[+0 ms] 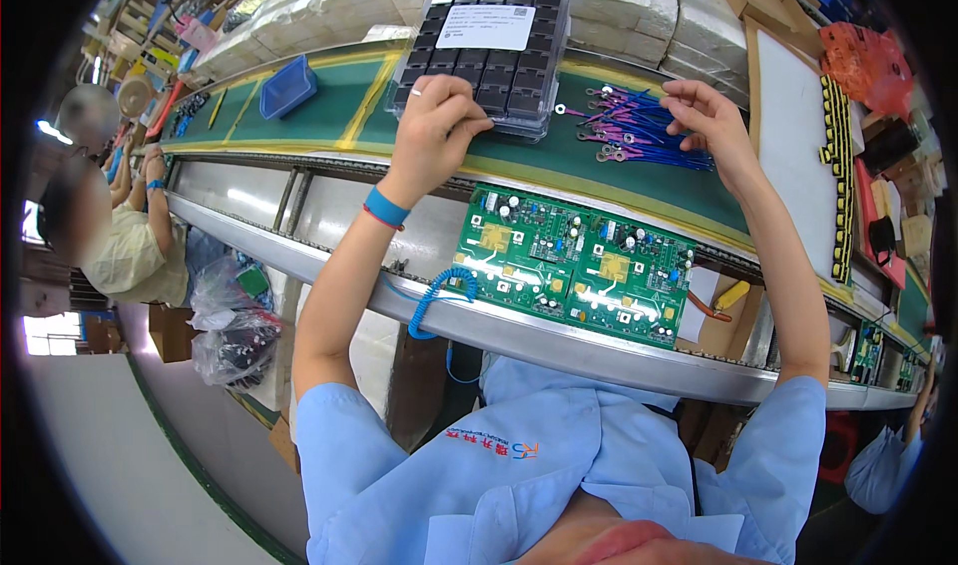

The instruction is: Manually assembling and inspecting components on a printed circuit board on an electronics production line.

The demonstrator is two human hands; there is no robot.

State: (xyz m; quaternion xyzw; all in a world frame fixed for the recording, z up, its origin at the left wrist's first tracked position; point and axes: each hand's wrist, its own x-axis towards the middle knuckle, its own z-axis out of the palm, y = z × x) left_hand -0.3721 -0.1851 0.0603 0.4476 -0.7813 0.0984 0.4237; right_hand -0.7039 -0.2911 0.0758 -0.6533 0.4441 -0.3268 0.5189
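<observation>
A clear plastic tray [545, 126] of black rectangular parts, with a white label on top, lies on the green bench. My left hand [437, 131], wearing a ring and a blue wrist strap, is at its near left corner. Its fingers are pinched together; what they hold, if anything, is hidden. To the tray's right is a loose bunch of blue and purple wires [639, 126] with ring terminals. Over the right end of this bunch hovers my right hand [711, 131], fingers loosely bent and apart. Between my forearms, a green circuit board [574, 266] in two matching halves rests across the metal rails.
A coiled blue cord [427, 305] hangs by the board's left edge. Farther left on the bench stands a blue bin [288, 89]. White foam blocks [619, 11] line the back. A yellow-and-black strip [838, 181] lies at right. Another person [125, 236] works at far left.
</observation>
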